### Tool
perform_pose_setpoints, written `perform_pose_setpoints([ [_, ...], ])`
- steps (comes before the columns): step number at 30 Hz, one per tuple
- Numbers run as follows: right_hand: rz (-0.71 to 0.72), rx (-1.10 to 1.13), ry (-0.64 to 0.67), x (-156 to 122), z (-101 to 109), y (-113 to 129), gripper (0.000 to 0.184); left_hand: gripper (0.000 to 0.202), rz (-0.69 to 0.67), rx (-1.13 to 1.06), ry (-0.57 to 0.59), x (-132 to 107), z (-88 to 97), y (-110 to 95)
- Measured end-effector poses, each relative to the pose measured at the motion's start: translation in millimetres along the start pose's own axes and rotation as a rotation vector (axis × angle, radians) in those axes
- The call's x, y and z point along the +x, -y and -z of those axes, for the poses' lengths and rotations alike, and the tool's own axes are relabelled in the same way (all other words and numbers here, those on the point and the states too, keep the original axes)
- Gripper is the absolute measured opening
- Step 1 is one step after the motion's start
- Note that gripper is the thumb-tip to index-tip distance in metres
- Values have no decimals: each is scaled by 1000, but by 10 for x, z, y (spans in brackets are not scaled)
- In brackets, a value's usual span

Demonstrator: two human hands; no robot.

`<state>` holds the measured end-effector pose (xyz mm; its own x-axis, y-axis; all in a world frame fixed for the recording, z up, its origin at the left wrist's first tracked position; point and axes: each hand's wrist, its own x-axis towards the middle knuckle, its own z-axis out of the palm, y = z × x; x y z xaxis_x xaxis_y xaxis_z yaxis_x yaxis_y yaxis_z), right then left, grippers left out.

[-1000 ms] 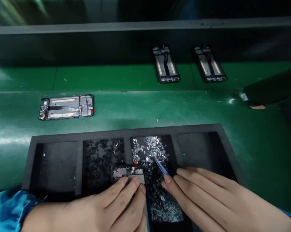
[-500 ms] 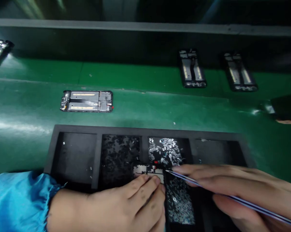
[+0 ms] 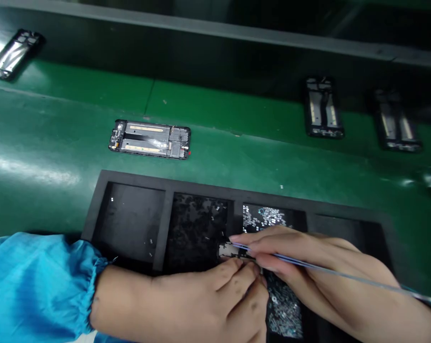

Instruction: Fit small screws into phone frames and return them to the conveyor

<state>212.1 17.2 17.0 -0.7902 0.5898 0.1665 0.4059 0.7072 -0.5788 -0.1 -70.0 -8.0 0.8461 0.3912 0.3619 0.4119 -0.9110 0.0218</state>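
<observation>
My left hand (image 3: pixel 204 300), in a blue sleeve, grips the near end of a phone frame (image 3: pixel 233 251) lying over a black foam tray (image 3: pixel 101 197). My right hand (image 3: pixel 308 271) is closed on thin tweezers (image 3: pixel 330 271), whose tip rests on the top end of that phone frame. The tray's third compartment holds several small silver parts (image 3: pixel 265 216); the second compartment holds small dark parts (image 3: pixel 197 228).
An open phone frame (image 3: pixel 150 139) lies on the green belt (image 3: pixel 237 162) beyond the tray. Two more phone frames (image 3: pixel 323 114) (image 3: pixel 397 126) lie at the far right and another one (image 3: pixel 13 52) at the far left. A dark rail runs along the back.
My right hand has swung the tweezers from the silver parts over to the phone frame's end. The view has shifted left, so everything sits further right.
</observation>
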Motion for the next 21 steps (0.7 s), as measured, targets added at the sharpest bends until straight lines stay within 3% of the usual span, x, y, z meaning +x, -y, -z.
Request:
perform_pose_setpoints([
  [5, 63, -98, 5, 40, 21, -4, 24, 35, -15, 9, 5, 1, 5, 21],
  [16, 115, -13, -10, 146, -13, 9, 19, 36, -70, 70, 54, -17, 43, 55],
  [18, 108, -38, -53, 118, -43, 8, 17, 34, -69, 118, 39, -42, -14, 3],
  [21, 47, 108, -201, 94, -88, -16, 12, 23, 28, 231, -27, -125, -251, -105],
])
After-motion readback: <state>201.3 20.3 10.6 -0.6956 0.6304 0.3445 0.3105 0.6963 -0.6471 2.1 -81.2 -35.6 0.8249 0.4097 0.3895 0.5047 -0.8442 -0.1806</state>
